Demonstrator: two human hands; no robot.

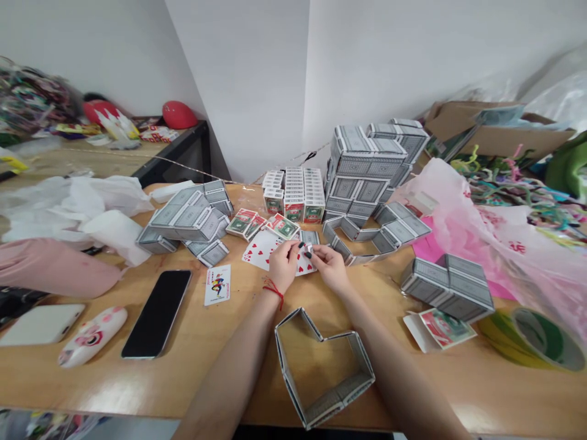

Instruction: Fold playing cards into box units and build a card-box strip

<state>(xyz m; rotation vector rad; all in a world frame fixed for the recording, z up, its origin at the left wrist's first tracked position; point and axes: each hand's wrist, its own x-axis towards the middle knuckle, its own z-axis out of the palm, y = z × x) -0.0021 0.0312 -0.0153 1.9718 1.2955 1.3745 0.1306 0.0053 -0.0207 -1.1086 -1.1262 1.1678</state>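
My left hand (283, 264), with a red string at the wrist, and my right hand (328, 264) meet at the table's middle, both pinched on playing cards (306, 252) from a fanned spread of heart cards (259, 249). A heart-shaped frame made of card boxes (321, 360) lies between my forearms near the front edge. A joker card (217, 284) lies face up left of my left hand.
Stacks of grey card boxes (367, 165) and packs (296, 192) stand behind. More box clusters (188, 220) (452, 287) lie left and right. A black phone (158, 311), white case (41, 324), pink bag (486, 238) and green tape roll (536, 339) sit on the wooden table (192, 366).
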